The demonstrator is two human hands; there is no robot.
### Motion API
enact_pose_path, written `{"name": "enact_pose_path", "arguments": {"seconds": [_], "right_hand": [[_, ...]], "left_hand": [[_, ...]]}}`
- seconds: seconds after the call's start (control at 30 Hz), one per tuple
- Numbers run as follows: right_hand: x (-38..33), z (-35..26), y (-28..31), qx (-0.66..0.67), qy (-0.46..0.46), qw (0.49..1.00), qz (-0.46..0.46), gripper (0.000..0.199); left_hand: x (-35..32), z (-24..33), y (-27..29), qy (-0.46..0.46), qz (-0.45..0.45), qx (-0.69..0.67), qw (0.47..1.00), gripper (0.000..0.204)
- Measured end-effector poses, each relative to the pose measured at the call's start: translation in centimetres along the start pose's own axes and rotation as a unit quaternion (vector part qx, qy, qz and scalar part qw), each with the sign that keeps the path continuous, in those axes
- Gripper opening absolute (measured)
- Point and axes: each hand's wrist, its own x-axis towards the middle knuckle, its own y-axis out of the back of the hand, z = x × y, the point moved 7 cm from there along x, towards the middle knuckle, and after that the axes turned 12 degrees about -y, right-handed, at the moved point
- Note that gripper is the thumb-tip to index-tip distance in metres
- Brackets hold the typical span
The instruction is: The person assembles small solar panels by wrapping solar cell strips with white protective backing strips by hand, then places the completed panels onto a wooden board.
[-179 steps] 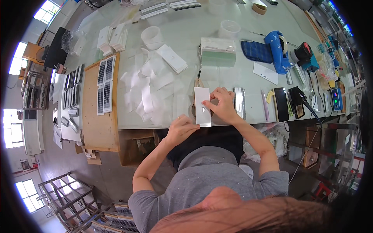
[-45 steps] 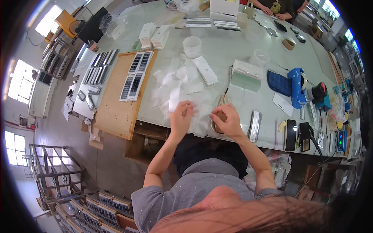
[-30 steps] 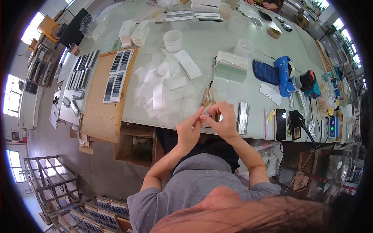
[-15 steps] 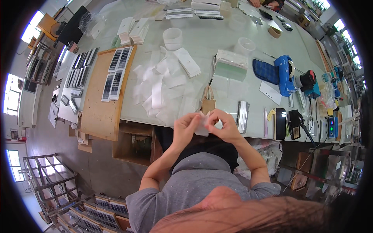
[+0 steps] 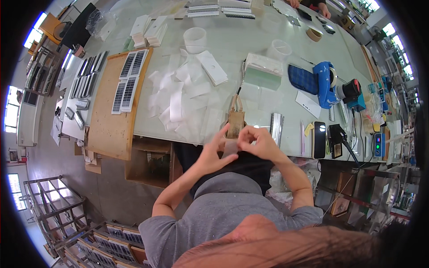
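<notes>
We hold a small translucent film piece [image 5: 230, 147] between left hand [image 5: 213, 154] and right hand [image 5: 259, 144], fingers pinching its edges, above the bench [image 5: 250, 40] edge

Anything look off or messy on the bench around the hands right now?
Only the loose clear sleeves: they lie scattered and overlapping at all angles on the table, unlike the neat white stacks beyond them. No spill or damage shows. Left hand and right hand hold a small clear piece at the table edge.
</notes>
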Motion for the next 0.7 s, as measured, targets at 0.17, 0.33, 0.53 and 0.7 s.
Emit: {"name": "enact_pose_path", "arguments": {"seconds": [0.17, 0.33, 0.53, 0.7], "right_hand": [[4.1, 3.1, 3.9, 0.017, -0.049, 0.994, 0.093, 0.008], [6.1, 4.0, 5.3, -0.077, -0.016, 0.984, 0.159, 0.015], [6.4, 4.8, 5.7, -0.108, -0.024, 0.977, 0.182, 0.017], [6.5, 3.3, 6.5, -0.156, -0.009, 0.958, 0.242, 0.018]], "left_hand": [[-1.8, -3.6, -0.9, -0.006, 0.094, 0.113, 0.989, 0.082], [-2.5, -2.9, 0.1, -0.138, -0.023, 0.369, 0.919, 0.053], [-2.2, -1.3, -0.6, -0.319, -0.062, 0.434, 0.840, 0.021], [-0.9, -0.8, 1.4, -0.224, 0.052, 0.315, 0.921, 0.012]]}}
